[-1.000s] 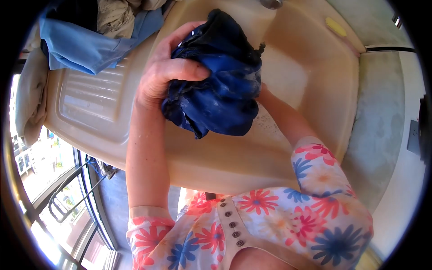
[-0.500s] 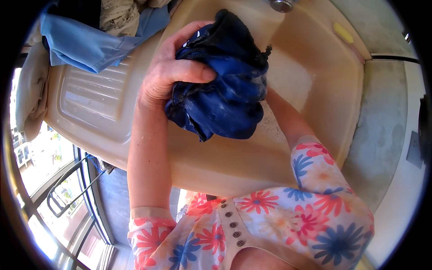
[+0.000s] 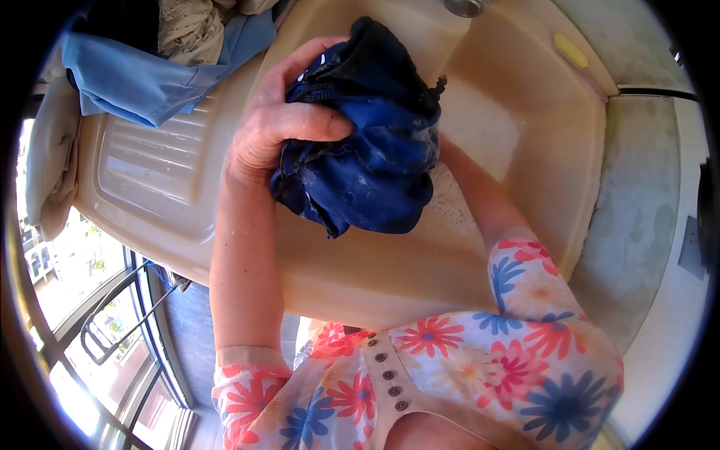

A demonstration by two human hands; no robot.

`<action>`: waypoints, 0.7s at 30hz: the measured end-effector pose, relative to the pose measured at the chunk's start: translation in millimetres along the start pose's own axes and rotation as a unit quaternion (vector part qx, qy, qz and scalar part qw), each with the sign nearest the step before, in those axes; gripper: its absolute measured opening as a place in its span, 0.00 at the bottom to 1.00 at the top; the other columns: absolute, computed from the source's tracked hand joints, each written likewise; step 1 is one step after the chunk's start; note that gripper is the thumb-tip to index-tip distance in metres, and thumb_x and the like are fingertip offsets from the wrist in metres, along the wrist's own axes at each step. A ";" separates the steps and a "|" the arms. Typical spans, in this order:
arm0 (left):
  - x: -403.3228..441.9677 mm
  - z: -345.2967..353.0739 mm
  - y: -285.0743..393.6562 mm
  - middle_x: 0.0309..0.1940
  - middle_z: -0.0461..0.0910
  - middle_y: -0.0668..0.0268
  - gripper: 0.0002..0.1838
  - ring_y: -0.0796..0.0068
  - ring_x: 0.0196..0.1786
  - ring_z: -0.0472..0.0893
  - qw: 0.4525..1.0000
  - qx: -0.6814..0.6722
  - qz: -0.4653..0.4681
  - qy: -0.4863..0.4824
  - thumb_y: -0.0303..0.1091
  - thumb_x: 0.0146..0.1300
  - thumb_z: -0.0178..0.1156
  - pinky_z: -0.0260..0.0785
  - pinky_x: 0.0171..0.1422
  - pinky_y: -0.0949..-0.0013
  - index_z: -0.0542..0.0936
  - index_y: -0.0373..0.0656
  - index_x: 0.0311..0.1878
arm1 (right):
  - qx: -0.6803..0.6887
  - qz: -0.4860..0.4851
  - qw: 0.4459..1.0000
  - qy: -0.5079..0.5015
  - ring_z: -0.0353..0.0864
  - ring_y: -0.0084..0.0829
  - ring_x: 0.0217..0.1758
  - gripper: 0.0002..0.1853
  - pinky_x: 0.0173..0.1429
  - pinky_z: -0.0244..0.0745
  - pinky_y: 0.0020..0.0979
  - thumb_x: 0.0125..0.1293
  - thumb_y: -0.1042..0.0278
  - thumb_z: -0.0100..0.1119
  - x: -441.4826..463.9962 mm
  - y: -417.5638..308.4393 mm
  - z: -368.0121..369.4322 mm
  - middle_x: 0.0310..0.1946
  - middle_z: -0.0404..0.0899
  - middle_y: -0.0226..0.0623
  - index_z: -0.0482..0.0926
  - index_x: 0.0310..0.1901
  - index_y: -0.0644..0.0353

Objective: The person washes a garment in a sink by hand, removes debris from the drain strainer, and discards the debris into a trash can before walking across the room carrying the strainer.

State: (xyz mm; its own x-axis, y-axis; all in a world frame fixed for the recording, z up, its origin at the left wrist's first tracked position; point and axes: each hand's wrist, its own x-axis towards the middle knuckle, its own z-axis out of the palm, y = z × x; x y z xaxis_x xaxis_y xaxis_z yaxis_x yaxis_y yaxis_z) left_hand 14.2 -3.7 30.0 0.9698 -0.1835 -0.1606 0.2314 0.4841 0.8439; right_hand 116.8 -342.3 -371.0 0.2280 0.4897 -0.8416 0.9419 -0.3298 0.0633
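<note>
- Above the sink point(image 3: 330, 283), between its ridged left end and the basin point(image 3: 551, 176), you have the navy cloth bundle point(image 3: 367, 146) up clear of the near edge.
- Your left hand point(image 3: 270, 127) grasps the bundle's left side: thumb point(image 3: 326, 122) laid across the front, fingers going behind.
- That wrap likely stops wet, bunched fabric sliding out; the cloth looks damp, with whitish streaks.
- Your right hand is hidden behind the bundle. Can't tell if it's gripping or just propping.
- Holding over the basin probably sends drips inside; suds point(image 3: 454, 210) sit below, beside your right forearm point(image 3: 487, 191).
- Left forearm point(image 3: 247, 255) runs almost straight up across the near edge; right forearm slants inward from the near right corner. Sleeves end around the elbows, likely handy for wet work.
- Blue cloth point(image 3: 142, 75) and beige cloth point(image 3: 191, 34) pile at the far left corner, presumably parked out of your way.
- Yellow brush point(image 3: 571, 51) lies on the far right edge, apart from both arms.
</note>
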 end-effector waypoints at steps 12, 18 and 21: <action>1.6 -0.3 -0.9 0.41 0.79 0.61 0.36 0.69 0.44 0.79 1.000 -0.018 0.012 -0.008 0.26 0.32 0.63 0.68 0.57 0.72 0.72 0.32 0.54 | 0.084 -0.041 0.995 0.033 0.80 0.45 0.44 0.12 0.48 0.75 0.40 0.52 0.71 0.55 -1.1 3.0 -16.7 0.40 0.80 0.51 0.83 0.35 0.66; 2.3 -0.9 -2.4 0.41 0.79 0.62 0.37 0.70 0.44 0.78 1.000 -0.008 0.014 -0.005 0.26 0.32 0.64 0.67 0.56 0.72 0.72 0.32 0.54 | 0.179 0.026 0.977 0.113 0.81 0.46 0.41 0.12 0.47 0.75 0.41 0.49 0.72 0.53 -34.9 -12.5 -35.2 0.35 0.81 0.52 0.82 0.34 0.68; 3.4 0.9 -2.9 0.41 0.79 0.62 0.37 0.70 0.44 0.78 1.000 0.002 0.013 0.002 0.27 0.31 0.63 0.67 0.56 0.73 0.72 0.33 0.55 | 0.236 0.046 0.959 0.153 0.81 0.46 0.42 0.13 0.48 0.75 0.40 0.48 0.70 0.54 -43.7 -15.4 -37.7 0.35 0.81 0.52 0.81 0.33 0.69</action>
State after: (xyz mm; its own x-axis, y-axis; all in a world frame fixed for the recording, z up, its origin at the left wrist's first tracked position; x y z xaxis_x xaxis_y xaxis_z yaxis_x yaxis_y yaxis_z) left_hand 16.7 -6.5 27.5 0.9756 -0.1682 -0.1412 0.2066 0.4846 0.8500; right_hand 101.7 -328.2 -315.0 0.4340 0.6308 -0.6432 0.7143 -0.6760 -0.1810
